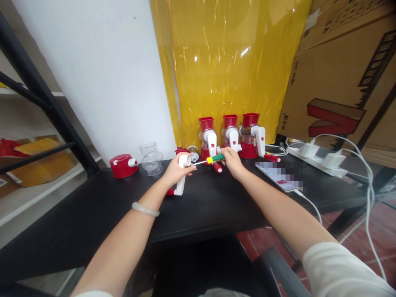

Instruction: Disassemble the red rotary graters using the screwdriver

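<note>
My left hand (177, 170) is closed around a white crank handle (181, 184), whose red grip hangs downward just above the black table (210, 202). In my right hand (232, 161) is a screwdriver (218, 158) with a green and yellow handle. Its thin shaft points left, and the tip meets the crank near my left fingertips; the exact contact is too small to make out. Behind my hands lies a grater drum (193, 153). To the left stand a red base (123, 166) with a white fitting and a clear plastic housing (151, 159).
Several assembled red and white rotary graters (250, 136) line the back of the table. A phone (276, 177) on a charging cable lies at right, near a white power strip (318, 161). Large cardboard boxes (337, 82) lean at the back right; a metal shelf (40, 103) stands left.
</note>
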Tool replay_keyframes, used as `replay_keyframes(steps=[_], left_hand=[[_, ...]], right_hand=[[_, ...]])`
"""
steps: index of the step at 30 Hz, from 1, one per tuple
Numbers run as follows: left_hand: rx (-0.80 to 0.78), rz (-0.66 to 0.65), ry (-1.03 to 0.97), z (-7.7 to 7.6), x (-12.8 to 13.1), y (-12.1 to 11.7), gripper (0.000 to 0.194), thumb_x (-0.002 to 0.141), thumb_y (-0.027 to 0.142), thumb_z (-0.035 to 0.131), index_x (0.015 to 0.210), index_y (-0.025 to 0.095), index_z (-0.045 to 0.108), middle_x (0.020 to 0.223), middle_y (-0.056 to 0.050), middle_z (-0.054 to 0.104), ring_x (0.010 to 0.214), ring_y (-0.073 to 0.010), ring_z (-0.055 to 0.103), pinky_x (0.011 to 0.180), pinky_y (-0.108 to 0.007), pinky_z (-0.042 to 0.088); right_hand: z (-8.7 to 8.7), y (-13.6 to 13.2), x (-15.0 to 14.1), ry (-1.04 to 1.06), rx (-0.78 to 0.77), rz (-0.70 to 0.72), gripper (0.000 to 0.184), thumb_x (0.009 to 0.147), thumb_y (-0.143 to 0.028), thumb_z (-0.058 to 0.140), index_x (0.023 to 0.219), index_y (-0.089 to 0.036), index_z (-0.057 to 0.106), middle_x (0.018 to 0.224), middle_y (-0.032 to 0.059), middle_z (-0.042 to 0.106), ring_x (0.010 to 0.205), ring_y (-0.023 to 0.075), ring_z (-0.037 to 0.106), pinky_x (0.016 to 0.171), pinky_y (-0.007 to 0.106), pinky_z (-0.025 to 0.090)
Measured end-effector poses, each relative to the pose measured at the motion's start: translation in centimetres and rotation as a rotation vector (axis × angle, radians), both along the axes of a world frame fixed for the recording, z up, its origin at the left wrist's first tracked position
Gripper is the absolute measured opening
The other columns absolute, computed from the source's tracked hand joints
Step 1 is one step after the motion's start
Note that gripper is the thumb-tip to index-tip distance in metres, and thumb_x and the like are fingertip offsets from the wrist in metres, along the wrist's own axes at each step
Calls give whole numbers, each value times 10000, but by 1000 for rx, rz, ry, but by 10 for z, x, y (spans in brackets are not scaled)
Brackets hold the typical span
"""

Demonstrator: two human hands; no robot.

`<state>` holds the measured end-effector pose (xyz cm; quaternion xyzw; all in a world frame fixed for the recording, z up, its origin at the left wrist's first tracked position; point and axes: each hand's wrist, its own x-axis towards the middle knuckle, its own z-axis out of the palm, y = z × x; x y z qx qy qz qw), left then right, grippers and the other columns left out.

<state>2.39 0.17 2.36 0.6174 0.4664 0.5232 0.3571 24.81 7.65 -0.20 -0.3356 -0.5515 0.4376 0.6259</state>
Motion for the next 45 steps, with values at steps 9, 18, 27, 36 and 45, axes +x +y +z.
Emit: replay_keyframes(steps=[9, 18, 27, 36, 45], left_hand=[[-24, -11, 29, -3, -4, 4, 463, 686, 236, 819, 1085, 196, 587, 833, 0, 670, 759, -188, 740, 603, -278, 606], [49, 91, 677, -12, -13, 5, 417, 713, 97, 684, 1106, 234, 662, 838, -43, 745, 770, -235, 729, 669, -304, 545], [90, 26, 922, -21, -12, 4, 417, 671, 75, 662, 1054, 241, 673, 926, -72, 754, 857, -272, 716, 743, -318, 505], [79, 67, 848, -20, -15, 4, 364, 586, 260, 854, 884, 247, 645, 799, -35, 712, 777, -274, 694, 658, -299, 473], [-165, 124, 252, 10, -22, 9, 495, 791, 680, 669, 926, 211, 586, 682, -12, 639, 556, -191, 662, 484, -287, 542]], right_hand=[[-1, 2, 2, -37, 0, -48, 357, 793, -535, 636, 663, -252, 460, 480, -64, 420, 439, 115, 382, 462, 271, 307], [3, -22, 3, -391, 339, -303, 194, 881, -415, 572, 799, -240, 576, 696, 2, 603, 632, 170, 516, 664, 314, 381], [1, -52, -19, -1134, 799, -341, 315, 986, -390, 485, 881, -182, 696, 803, 92, 727, 782, 213, 569, 849, 384, 294], [-9, -61, -29, -1387, 964, -313, 354, 1015, -387, 435, 918, -172, 700, 832, 101, 694, 850, 227, 539, 796, 385, 259], [-16, -74, -37, -1615, 870, -181, 192, 918, -302, 535, 985, -167, 654, 792, 129, 705, 822, 269, 591, 756, 399, 281]])
